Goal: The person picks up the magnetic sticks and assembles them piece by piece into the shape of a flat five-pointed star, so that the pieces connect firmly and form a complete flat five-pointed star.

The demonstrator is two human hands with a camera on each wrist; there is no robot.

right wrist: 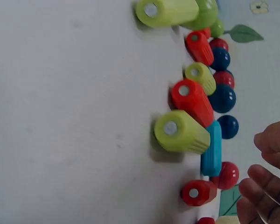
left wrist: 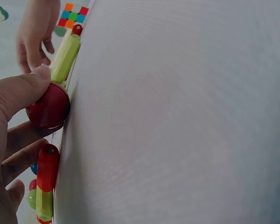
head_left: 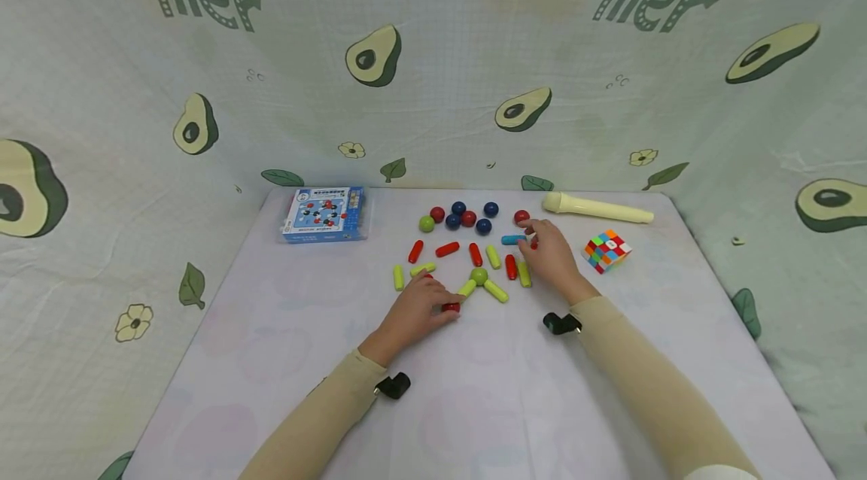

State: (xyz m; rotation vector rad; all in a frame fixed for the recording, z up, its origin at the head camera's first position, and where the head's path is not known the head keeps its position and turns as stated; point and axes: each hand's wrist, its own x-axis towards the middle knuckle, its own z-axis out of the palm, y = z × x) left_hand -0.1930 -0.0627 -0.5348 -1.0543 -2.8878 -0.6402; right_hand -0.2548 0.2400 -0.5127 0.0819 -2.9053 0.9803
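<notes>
My left hand (head_left: pixel 430 305) pinches a red ball (head_left: pixel 451 307) between thumb and fingers, seen close in the left wrist view as the red ball (left wrist: pixel 49 109) held by the left hand (left wrist: pixel 11 116). The ball touches the end of a yellow-green stick (left wrist: pixel 65 58) that runs to a green ball (head_left: pixel 479 276); a second yellow-green stick (head_left: pixel 496 290) also joins that ball. My right hand (head_left: pixel 545 245) hovers with loosely bent fingers (right wrist: pixel 266 186) holding nothing, beside a short red stick (right wrist: pixel 198 192), a blue stick (right wrist: pixel 211 149) and a red ball (right wrist: pixel 227 175).
Several loose red and yellow-green sticks (head_left: pixel 447 248) lie mid-table, with red, blue and green balls (head_left: pixel 460 215) behind them. A blue box (head_left: pixel 323 214) sits back left, a cream tube (head_left: pixel 596 210) back right, a colour cube (head_left: pixel 606 250) right of my right hand. Avocado-print cloth surrounds the table.
</notes>
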